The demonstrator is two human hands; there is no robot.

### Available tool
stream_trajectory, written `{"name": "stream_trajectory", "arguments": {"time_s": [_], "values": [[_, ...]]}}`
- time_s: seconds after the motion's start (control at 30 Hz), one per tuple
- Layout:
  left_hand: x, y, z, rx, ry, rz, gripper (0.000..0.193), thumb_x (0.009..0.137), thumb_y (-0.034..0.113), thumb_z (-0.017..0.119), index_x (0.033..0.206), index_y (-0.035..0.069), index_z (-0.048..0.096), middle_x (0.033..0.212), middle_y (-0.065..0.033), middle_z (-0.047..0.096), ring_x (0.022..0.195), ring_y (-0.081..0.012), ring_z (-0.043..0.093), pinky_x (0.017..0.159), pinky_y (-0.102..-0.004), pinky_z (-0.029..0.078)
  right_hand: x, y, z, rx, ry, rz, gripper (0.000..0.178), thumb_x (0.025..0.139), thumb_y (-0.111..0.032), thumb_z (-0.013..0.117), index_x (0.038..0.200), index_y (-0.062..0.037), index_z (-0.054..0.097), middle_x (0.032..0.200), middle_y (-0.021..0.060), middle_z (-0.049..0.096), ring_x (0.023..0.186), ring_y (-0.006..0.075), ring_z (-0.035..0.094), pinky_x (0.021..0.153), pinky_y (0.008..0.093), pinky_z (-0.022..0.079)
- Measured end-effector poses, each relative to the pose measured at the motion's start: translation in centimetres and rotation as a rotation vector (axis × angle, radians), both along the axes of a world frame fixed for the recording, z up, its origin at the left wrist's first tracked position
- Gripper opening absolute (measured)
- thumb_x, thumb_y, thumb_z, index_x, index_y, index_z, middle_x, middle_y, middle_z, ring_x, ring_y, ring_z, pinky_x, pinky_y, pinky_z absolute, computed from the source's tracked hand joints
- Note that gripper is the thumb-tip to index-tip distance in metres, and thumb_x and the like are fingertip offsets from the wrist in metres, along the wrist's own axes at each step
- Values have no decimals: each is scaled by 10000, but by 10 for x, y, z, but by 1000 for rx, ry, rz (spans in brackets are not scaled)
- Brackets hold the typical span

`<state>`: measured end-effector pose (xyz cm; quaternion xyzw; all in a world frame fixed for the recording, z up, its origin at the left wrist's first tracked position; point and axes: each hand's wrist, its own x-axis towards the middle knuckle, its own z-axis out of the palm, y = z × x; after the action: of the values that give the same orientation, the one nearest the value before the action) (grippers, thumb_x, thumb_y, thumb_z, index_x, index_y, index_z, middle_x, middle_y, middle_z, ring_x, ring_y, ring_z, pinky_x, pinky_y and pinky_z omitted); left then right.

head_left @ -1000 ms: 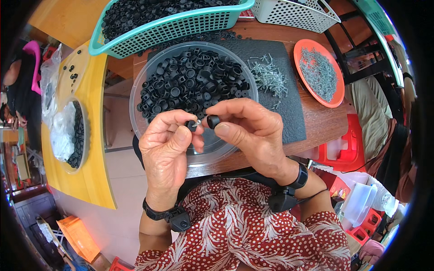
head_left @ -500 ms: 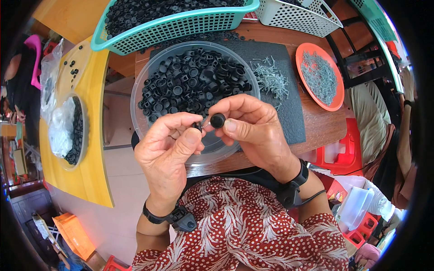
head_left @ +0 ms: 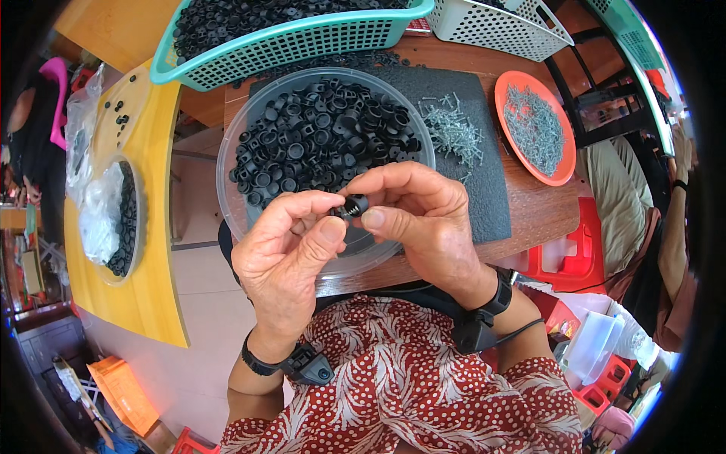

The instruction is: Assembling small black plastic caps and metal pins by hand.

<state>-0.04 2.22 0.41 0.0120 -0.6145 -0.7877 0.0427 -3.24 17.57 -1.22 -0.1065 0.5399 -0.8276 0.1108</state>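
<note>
Black piece: held up between both hands, above the near side of the clear basin. Small, rounded, cap-like in outline; deep black, smooth, with a slight sheen. A few short pale marks show on the side toward the wearer; too small to tell whether these are metal, ridges or reflected light. Its left end runs in close to the left fingertips, where a further dark bit shows; cannot tell whether that is a separate part.

Right hand: thumb and forefinger nearly together, pinching the black piece from its right side; the other fingers curl beneath.

Left hand: thumb and forefinger bent toward each other with a narrow gap, tips just beside the piece's left end. Their grip is partly hidden; cannot tell exactly what they have hold of.

The loose black parts in the basin look of like colour: round, many cupped or ring-like, some showing a small central hole, lying at all angles.

Dark mat under the basin, bearing a loose pile of thin silvery screws right of it. Orange plate farther right, with more of the same heaped in it. Teal basket beyond the basin, filled with black parts.
</note>
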Motion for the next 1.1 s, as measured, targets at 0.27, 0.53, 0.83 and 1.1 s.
{"name": "stream_trajectory", "arguments": {"time_s": [0.27, 0.53, 0.83, 1.1], "values": [[0, 0, -1, -1, 0, -5, 200, 822, 57, 647, 985, -46, 595, 862, -58, 615, 702, -66, 555, 604, -179, 469, -1, 2, 7, -72, -155, 44, 209, 808, 13, 599, 1017, -1, 610, 933, 53, 634, 785, 98, 598, 627, 212, 484], [1, 5, 4, 2, -34, 76, 246, 790, 106, 684, 963, -47, 598, 768, -76, 615, 586, -98, 540, 538, -188, 424, -4, 1, 1, -175, -244, 84, 221, 791, 14, 611, 1011, -8, 616, 951, 68, 642, 795, 106, 599, 641, 217, 475], [1, 7, 7, -23, 19, 102, 207, 790, 45, 667, 962, -43, 592, 790, -66, 610, 589, -81, 534, 537, -172, 429, -6, -1, -3, -221, -256, 97, 201, 802, 15, 603, 1001, -7, 615, 975, 88, 636, 807, 117, 581, 650, 232, 482], [2, 6, 8, -35, 2, 117, 199, 775, 29, 679, 941, -33, 589, 761, -42, 593, 594, -60, 534, 523, -160, 439, -8, -4, -3, -238, -271, 111, 195, 803, 23, 596, 995, -5, 611, 982, 96, 635, 789, 105, 567, 646, 229, 477]]}}
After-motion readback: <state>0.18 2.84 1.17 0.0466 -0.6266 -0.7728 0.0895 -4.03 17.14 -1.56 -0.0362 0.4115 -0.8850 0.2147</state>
